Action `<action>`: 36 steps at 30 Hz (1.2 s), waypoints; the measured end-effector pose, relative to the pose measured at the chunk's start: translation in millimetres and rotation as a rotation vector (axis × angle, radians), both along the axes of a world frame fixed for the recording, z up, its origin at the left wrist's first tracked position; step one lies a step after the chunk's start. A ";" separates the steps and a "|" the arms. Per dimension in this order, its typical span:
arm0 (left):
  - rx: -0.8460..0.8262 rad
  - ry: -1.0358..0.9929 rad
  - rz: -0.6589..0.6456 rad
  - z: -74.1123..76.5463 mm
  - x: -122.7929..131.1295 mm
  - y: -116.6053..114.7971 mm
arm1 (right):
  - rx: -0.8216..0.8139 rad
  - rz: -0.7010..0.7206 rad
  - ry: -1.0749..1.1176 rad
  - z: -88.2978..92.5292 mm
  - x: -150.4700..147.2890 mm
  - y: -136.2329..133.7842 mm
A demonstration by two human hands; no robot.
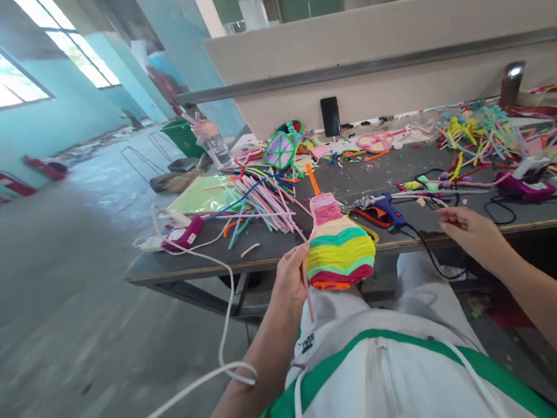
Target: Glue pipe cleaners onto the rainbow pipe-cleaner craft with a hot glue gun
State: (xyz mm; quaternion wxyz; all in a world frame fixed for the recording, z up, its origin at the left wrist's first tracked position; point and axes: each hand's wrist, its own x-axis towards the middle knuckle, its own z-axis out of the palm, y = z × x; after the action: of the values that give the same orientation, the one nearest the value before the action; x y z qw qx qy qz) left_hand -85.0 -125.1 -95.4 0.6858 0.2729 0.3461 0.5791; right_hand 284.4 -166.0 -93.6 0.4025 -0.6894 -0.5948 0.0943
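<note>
Pinching one striped, bulb-shaped craft piece (341, 252) by its left edge, the fingers of the left hand (291, 278) hold it at the near edge of the surface (213, 253); one thin pink strip (309, 299) hangs beside them. From my remote post, I see the right hand (475, 237) well apart from the piece; I cannot tell whether its fingers meet or hold anything. One blue glue gun (388, 210) lies left of those fingers. Beyond the left fingers I count one heap of pink stems (270, 203), too tangled to number, one green-framed ornament (280, 150) and, farther off, one black phone (331, 117). One purple block (184, 234) sits left of the left fingers; a second purple block (525, 186) lies beyond the right ones.
</note>
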 end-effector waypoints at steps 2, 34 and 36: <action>0.005 -0.012 -0.008 -2.5 -0.7 0.1 | -0.043 0.001 -0.018 0.8 -9.5 6.0; -0.027 -0.021 0.033 -10.1 -11.2 -5.1 | -0.314 0.105 0.331 31.0 -63.1 91.4; -0.021 -0.014 0.048 -7.4 -11.7 -5.6 | -0.235 0.114 0.476 41.9 -64.2 83.7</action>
State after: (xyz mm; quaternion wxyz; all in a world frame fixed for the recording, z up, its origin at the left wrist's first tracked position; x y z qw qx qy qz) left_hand -96.7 -130.7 -102.8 0.6769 0.2532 0.3541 0.5936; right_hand 220.2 -82.2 -51.7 0.4423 -0.6553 -0.5060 0.3448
